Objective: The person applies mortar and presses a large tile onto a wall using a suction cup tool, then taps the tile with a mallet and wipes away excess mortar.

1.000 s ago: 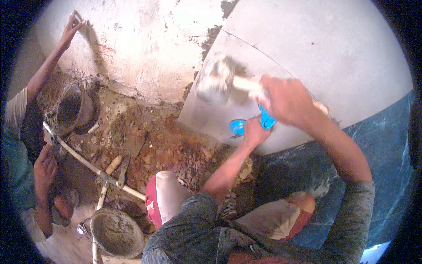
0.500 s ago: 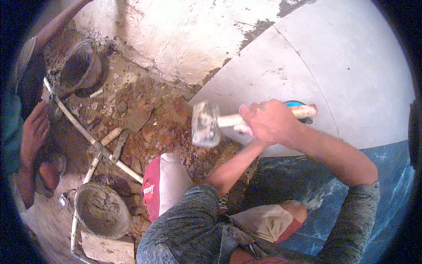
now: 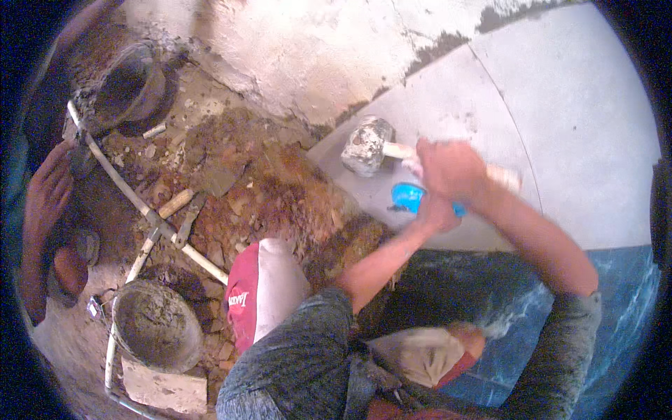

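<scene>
right hand [image 3: 451, 168] fingers clamped on mortar-caked wooden-handled mallet [image 3: 367, 145] | left hand [image 3: 435, 213] wraps blue round plastic piece [image 3: 407, 197] | I'd tap light, flat on grey tile [image 3: 560, 140]

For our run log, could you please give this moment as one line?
right hand: grips mallet | left hand: on blue tool | grey tile

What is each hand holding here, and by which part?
The right hand holds a mallet mid-handle. The left hand rests on a blue object; whether it holds it cannot be told.
</scene>
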`<state>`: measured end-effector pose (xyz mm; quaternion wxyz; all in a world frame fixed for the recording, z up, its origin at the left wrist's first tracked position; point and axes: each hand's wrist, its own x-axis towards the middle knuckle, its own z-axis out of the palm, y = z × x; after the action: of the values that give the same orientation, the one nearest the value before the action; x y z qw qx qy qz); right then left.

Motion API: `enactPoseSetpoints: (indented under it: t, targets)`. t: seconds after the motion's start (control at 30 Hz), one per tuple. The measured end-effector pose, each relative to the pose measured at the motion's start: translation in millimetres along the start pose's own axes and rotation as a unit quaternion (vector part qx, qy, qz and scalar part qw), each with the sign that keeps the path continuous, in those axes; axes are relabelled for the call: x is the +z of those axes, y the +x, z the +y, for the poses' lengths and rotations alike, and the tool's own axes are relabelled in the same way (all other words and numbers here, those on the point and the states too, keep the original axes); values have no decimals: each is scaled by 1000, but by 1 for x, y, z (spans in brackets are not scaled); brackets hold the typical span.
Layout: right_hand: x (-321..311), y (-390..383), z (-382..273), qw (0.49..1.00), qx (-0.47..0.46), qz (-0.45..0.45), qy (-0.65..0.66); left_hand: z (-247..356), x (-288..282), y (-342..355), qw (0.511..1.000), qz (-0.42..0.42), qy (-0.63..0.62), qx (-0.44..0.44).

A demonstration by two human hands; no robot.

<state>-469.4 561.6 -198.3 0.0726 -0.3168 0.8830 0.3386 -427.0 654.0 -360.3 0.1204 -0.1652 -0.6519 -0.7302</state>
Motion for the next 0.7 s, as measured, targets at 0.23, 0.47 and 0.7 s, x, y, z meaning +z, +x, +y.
enactPoseSetpoints:
  t: [0.23,0.47,0.7]
  targets:
    - [-16,-36,-5,997,-83,7,7,1,-17,9,988,-102,74,-84]
    - [-34,-47,-13,999,-32,-11,14,4,-21,18,998,-14,55,-22]
    - [-48,-44,10,996,61,53,44,-19,-17,9,991,-59,90,-75]
